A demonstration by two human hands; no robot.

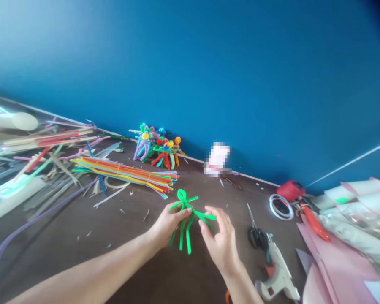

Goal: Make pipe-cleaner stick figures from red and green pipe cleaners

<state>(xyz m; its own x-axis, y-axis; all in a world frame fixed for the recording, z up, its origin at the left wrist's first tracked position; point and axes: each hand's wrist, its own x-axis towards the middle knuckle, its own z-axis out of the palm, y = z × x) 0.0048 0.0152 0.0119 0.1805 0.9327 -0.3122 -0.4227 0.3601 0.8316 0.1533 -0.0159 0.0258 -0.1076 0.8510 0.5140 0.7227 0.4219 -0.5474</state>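
A green pipe-cleaner figure [188,236], with a looped top and several strands hanging or sticking out, is held above the dark table. My left hand [168,223] pinches it just under the loop, thumb across the front. To the right of it, my right hand [221,234] has thumb and fingers apart around the bent green strands on that side. Whether those fingers touch the strands is hard to tell. Behind my hands lies a bundle of coloured pipe cleaners [129,173]. Several finished-looking pipe-cleaner figures [160,145] stand against the blue wall.
Scissors [256,232] and a white glue gun [278,270] lie right of my right hand. Beyond them are a tape roll [281,207], a red object [290,191] and pink sheets [338,261]. Mixed strips and sticks [50,139] cover the left side. A blurred white item [218,159] is by the wall.
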